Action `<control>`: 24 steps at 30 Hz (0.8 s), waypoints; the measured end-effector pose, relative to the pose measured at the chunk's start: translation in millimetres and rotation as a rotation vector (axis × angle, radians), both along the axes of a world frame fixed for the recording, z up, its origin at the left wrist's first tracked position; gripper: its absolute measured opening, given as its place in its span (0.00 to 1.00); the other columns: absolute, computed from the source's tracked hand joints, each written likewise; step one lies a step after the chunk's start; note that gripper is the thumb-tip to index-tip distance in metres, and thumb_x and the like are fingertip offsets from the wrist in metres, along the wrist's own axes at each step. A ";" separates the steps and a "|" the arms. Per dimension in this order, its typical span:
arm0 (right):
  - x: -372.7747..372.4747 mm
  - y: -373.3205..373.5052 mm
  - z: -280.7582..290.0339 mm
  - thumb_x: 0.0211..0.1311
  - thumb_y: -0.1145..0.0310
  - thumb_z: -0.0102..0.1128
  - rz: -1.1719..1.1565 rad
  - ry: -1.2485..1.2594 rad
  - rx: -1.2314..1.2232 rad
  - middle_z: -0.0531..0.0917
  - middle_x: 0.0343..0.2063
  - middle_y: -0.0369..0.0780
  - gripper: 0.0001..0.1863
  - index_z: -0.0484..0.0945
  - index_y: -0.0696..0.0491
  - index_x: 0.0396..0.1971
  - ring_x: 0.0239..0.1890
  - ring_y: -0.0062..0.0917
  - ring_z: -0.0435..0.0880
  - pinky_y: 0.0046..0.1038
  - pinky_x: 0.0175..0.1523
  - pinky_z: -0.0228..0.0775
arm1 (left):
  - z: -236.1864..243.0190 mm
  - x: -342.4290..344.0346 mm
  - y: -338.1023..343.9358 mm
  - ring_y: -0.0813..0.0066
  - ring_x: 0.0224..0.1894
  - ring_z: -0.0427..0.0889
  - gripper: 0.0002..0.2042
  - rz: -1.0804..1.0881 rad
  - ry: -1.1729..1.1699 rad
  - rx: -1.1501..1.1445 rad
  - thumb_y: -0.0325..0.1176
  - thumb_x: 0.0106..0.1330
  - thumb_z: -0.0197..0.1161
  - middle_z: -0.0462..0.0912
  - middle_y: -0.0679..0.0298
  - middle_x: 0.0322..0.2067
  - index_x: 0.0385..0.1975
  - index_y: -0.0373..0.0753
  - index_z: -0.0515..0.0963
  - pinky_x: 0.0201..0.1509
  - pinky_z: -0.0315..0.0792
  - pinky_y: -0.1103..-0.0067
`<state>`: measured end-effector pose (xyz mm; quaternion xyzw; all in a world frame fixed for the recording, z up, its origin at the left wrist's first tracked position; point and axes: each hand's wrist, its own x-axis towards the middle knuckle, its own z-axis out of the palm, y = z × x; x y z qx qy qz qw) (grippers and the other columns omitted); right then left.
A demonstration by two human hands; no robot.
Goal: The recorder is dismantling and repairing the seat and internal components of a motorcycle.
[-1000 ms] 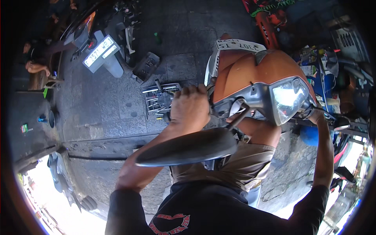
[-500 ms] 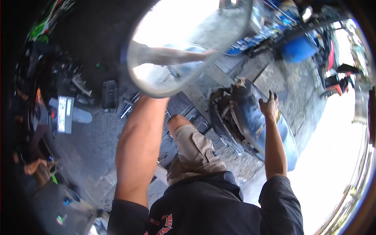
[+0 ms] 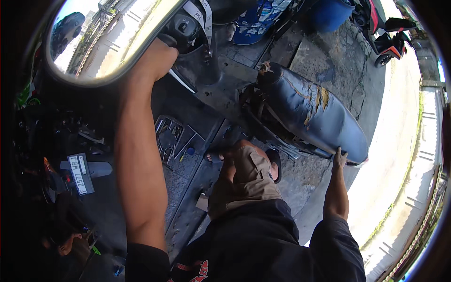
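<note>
A scooter stands in front of me, with its handlebar (image 3: pixel 187 27) at the upper middle and its torn black seat (image 3: pixel 324 110) to the right. Yellow foam shows through splits in the seat cover. My left hand (image 3: pixel 160 58) is closed around the left handlebar grip, beside a lever (image 3: pixel 183 81). Over that arm hangs a round-cornered mirror (image 3: pixel 101 44), reflecting a bright road and a wall. Down at the seat's rear edge, my right hand (image 3: pixel 340 158) is closed on the lower side; part of its hold is hidden under the edge.
Wrenches and other tools lie in a tray (image 3: pixel 169 136) on the dark floor. At the left is another motorcycle's number plate (image 3: pixel 81 174), near a person's hand (image 3: pixel 70 244). A blue barrel (image 3: pixel 331 16) and a red-black motorcycle (image 3: pixel 392 44) stand upper right. Sunlit pavement (image 3: pixel 394 155) borders the right.
My right hand has moved from above the seat to its rear edge. The mirror has swung left in view, and my left hand, hidden behind it before, now shows on the grip.
</note>
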<state>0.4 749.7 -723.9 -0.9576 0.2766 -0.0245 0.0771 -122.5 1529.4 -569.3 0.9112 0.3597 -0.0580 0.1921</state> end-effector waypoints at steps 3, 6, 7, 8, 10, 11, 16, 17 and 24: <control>8.1 4.8 -1.9 0.65 0.35 0.49 0.106 0.113 -0.043 0.69 0.61 0.67 0.53 0.52 0.71 0.69 0.67 0.54 0.68 0.39 0.70 0.60 | 0.0 -7.0 1.6 0.43 0.50 0.83 0.23 0.035 0.004 0.055 0.47 0.56 0.68 0.83 0.39 0.44 0.40 0.31 0.85 0.55 0.74 0.63; 3.8 16.8 5.1 0.66 0.36 0.49 0.055 0.181 -0.022 0.68 0.61 0.67 0.52 0.51 0.70 0.69 0.67 0.54 0.68 0.39 0.70 0.60 | 5.1 -1.0 -1.2 0.44 0.50 0.83 0.23 0.067 0.042 0.021 0.48 0.55 0.68 0.83 0.39 0.45 0.40 0.32 0.85 0.56 0.74 0.63; 1.4 33.6 6.4 0.66 0.36 0.49 0.030 0.215 0.002 0.68 0.62 0.66 0.52 0.51 0.70 0.69 0.67 0.54 0.68 0.40 0.69 0.60 | 5.4 -4.3 1.2 0.44 0.50 0.82 0.23 0.078 0.057 0.048 0.48 0.55 0.68 0.83 0.39 0.45 0.40 0.32 0.85 0.56 0.74 0.63; 0.2 27.0 7.4 0.66 0.36 0.49 0.022 0.211 0.004 0.68 0.62 0.66 0.52 0.51 0.70 0.69 0.67 0.54 0.68 0.40 0.69 0.60 | 2.9 -4.0 1.4 0.43 0.51 0.82 0.23 0.079 0.058 0.056 0.48 0.55 0.68 0.83 0.39 0.45 0.40 0.32 0.85 0.56 0.73 0.63; -6.5 13.7 6.3 0.65 0.36 0.50 0.108 0.133 0.041 0.68 0.63 0.63 0.53 0.50 0.71 0.70 0.68 0.51 0.67 0.38 0.70 0.59 | 1.3 -2.9 0.6 0.43 0.51 0.82 0.24 0.075 0.068 0.092 0.48 0.55 0.69 0.83 0.39 0.45 0.40 0.30 0.84 0.57 0.73 0.62; -13.1 5.5 7.1 0.65 0.36 0.50 0.099 0.137 0.045 0.68 0.63 0.63 0.53 0.50 0.71 0.70 0.68 0.51 0.67 0.38 0.70 0.59 | 7.3 -5.2 -3.1 0.42 0.51 0.82 0.24 0.091 0.016 0.087 0.47 0.55 0.69 0.83 0.38 0.45 0.40 0.29 0.83 0.57 0.73 0.62; -15.6 20.8 3.1 0.70 0.52 0.57 0.014 -0.021 0.466 0.71 0.64 0.55 0.46 0.45 0.67 0.72 0.67 0.39 0.70 0.32 0.69 0.59 | -16.5 -12.7 3.2 0.41 0.52 0.80 0.22 0.140 0.039 0.103 0.40 0.54 0.68 0.82 0.37 0.45 0.42 0.27 0.81 0.57 0.72 0.61; -25.4 20.2 6.8 0.70 0.52 0.57 0.037 -0.002 0.369 0.71 0.64 0.55 0.46 0.46 0.67 0.72 0.67 0.41 0.70 0.33 0.70 0.59 | -4.3 -10.0 -5.5 0.41 0.52 0.80 0.22 0.182 0.030 0.017 0.39 0.53 0.69 0.83 0.38 0.44 0.42 0.28 0.81 0.57 0.72 0.62; -39.9 63.0 29.8 0.69 0.53 0.59 -0.100 -0.006 0.507 0.75 0.59 0.54 0.45 0.48 0.64 0.73 0.59 0.41 0.75 0.34 0.64 0.64 | -10.6 -21.8 3.8 0.50 0.50 0.84 0.25 0.245 -0.214 -0.152 0.27 0.48 0.66 0.85 0.46 0.43 0.50 0.29 0.76 0.56 0.72 0.68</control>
